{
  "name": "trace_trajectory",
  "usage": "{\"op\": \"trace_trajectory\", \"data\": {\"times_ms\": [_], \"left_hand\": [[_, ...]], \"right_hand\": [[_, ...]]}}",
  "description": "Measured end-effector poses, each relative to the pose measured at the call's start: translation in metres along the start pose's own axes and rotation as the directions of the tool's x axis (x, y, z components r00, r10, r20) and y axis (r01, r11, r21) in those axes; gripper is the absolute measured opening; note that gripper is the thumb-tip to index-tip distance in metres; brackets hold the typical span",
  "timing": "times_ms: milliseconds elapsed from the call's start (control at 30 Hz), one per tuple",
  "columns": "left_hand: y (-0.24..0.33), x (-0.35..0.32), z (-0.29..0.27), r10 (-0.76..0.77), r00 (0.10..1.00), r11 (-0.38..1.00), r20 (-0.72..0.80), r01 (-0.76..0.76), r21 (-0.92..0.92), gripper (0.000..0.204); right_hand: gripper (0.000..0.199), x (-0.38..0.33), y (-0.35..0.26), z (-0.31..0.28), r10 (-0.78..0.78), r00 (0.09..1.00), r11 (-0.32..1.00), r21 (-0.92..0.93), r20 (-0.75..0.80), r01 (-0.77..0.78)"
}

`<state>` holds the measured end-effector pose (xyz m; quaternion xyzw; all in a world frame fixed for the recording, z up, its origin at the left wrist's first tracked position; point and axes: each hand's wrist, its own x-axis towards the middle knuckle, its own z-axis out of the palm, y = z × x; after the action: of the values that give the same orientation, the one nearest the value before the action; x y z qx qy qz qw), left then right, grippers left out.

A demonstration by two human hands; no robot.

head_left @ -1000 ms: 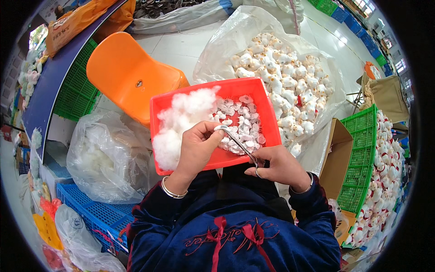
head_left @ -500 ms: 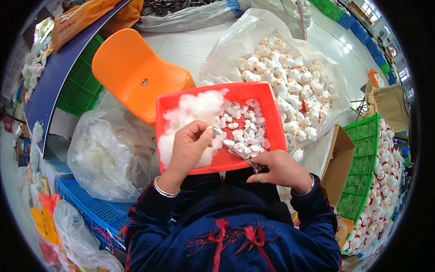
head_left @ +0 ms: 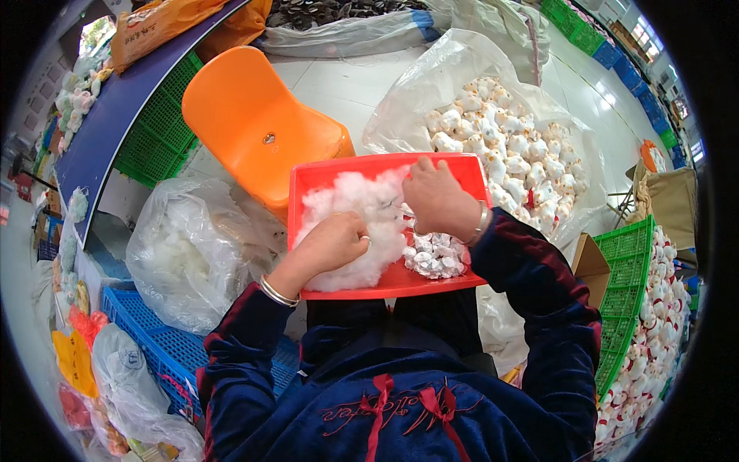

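Observation:
A red tray (head_left: 408, 286) rests across my lap, with fluffy white stuffing (head_left: 346, 194) on its left and a pile of small white pieces (head_left: 435, 258) on its right. My left hand (head_left: 335, 242) is closed low over the stuffing. A pale edge of a small white piece shows at its fingertips. My right hand (head_left: 446, 199) reaches over the tray's far right part, its bent fingers at the edge of the stuffing. A bit of a slim metal tool with scissor-like handles (head_left: 416, 228) glints beneath that hand; its tip is hidden.
An orange chair (head_left: 262, 131) stands beyond the tray. Right of it, a clear bag (head_left: 400, 108) holds many small white plush figures (head_left: 516, 154). On the left are a plastic bag of stuffing (head_left: 181, 258) and a blue crate (head_left: 154, 339). A green crate (head_left: 623, 285) stands at right.
My right hand has swung from the tray's near right edge to its far part, over the stuffing's edge. My left hand has lowered onto the stuffing. The view has shifted slightly.

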<state>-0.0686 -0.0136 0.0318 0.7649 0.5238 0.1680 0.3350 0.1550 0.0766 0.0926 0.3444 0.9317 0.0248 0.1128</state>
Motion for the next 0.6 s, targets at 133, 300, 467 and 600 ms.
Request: {"op": "trace_trajectory", "data": {"times_ms": [133,300,467,600], "left_hand": [[-0.014,0.000,0.008,-0.030,0.999,0.998,0.037,0.028,0.049,0.020],[-0.013,-0.001,0.016,-0.033,0.999,0.999,0.018,0.033,0.035,0.022],[0.005,-0.004,-0.005,-0.058,0.998,0.998,0.024,0.058,0.025,0.020],[0.034,-0.016,-0.034,-0.018,0.887,0.839,-0.461,-0.238,-0.490,0.020]], "right_hand": [[0.026,0.001,0.009,-0.005,-0.039,0.994,0.967,0.256,0.099,0.013],[0.046,-0.066,0.064,-0.044,-0.127,0.990,0.589,0.799,-0.055,0.120],[0.049,-0.142,0.079,-0.058,-0.131,0.986,0.267,0.954,-0.104,0.136],[0.045,-0.153,0.053,-0.043,-0.102,0.984,0.269,0.948,-0.148,0.171]]}}
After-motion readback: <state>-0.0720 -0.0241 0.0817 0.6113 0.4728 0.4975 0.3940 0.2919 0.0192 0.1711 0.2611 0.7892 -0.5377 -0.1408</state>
